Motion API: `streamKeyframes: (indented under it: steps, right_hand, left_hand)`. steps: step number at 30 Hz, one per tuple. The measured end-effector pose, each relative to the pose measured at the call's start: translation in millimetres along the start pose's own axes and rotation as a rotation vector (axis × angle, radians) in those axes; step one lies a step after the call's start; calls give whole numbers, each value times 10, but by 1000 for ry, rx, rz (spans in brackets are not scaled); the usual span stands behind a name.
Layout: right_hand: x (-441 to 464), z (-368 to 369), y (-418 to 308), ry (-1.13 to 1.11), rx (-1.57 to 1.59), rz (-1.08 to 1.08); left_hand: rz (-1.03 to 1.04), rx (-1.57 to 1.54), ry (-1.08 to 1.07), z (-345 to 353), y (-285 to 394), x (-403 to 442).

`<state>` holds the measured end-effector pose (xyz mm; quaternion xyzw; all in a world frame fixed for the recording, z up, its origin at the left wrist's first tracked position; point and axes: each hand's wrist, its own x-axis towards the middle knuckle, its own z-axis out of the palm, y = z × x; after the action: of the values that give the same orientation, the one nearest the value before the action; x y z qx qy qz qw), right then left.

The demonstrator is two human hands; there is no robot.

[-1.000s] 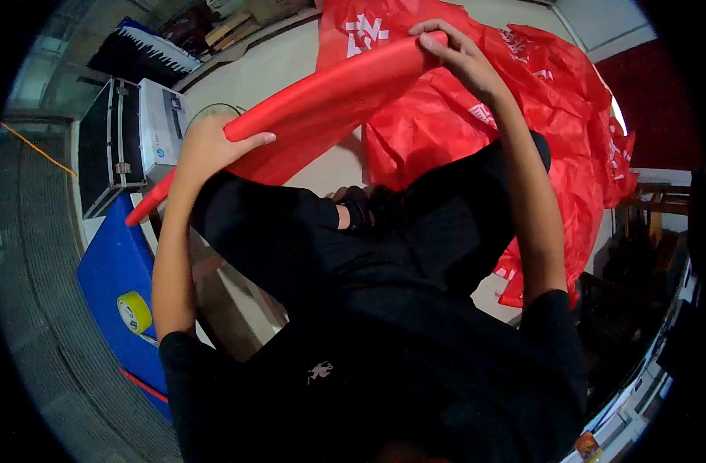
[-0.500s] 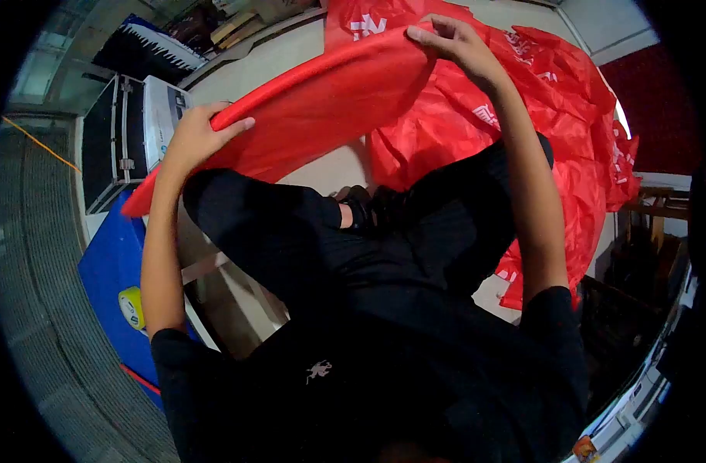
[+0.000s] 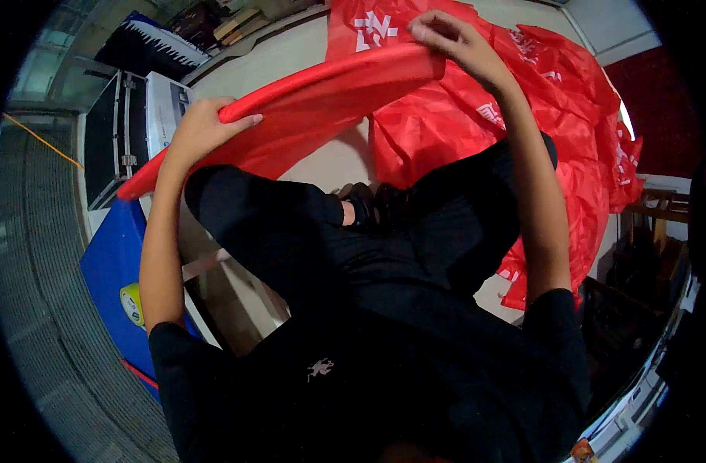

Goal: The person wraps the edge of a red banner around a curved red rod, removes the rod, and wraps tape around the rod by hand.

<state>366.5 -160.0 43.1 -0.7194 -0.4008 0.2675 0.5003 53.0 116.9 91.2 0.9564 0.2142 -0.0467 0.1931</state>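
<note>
Gripping the cloth [image 3: 314, 108], the left hand [image 3: 200, 133] likely keeps its edge raised; the right hand [image 3: 455, 45] curls beside it, grip unclear.

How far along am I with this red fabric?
Partway, it seems. The red sheet's upper edge looks smoothly folded. Your left hand grips it; your right hand is near its far end. The crumpled, white-printed red fabric on the floor probably remains to be handled.

Hands [image 3: 201, 133] at red fabric [image 3: 307, 108] edge — white-printed red sheet [image 3: 550, 116] crumpled on floor [image 3: 341, 163].
</note>
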Motion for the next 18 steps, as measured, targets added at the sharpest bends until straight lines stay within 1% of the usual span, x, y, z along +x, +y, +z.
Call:
streamKeyframes:
  steps: [2,3,5,6,8,9,12,13,14,16,17,18]
  right_hand:
    - [-33,26,-15,-28,-25,-360]
    - [-28,16,-23,-28,-23,-359]
    - [-24,-15,-50,-160,-46,-178]
    - [-22,-9,-59,-157,-46,-178]
    - [-10,20,-74,-63,-62,-17]
    - [9,43,-83,-68,-59,-21]
    - [20,85,-83,-51,-50,-439]
    - [19,56,-88,-125,-16,-364]
    - [20,42,-140,-125,-16,-363]
    - [26,22,-246,-234,-138,-6]
    - [42,49,-184,-233,-138,-8]
    - [70,110,-90,-120,-126,-211]
  left_hand:
    - [-62,12,-77,-10,-4,18]
    - [-63,13,-79,-12,-2,14]
    - [-64,-11,-46,-10,1,2]
    - [-62,-10,-46,-12,4,3]
    - [-33,13,-22,-25,32,-7]
    - [-39,15,-20,-47,55,-20]
    - [-42,-8,-42,-69,95,-26]
    - [-31,5,-21,-69,74,-34]
    - [-19,19,2,-72,54,-37]
    - [-6,10,9,-79,19,-37]
    - [6,1,18,-86,12,-37]
    - [5,2,21,-99,22,-41]
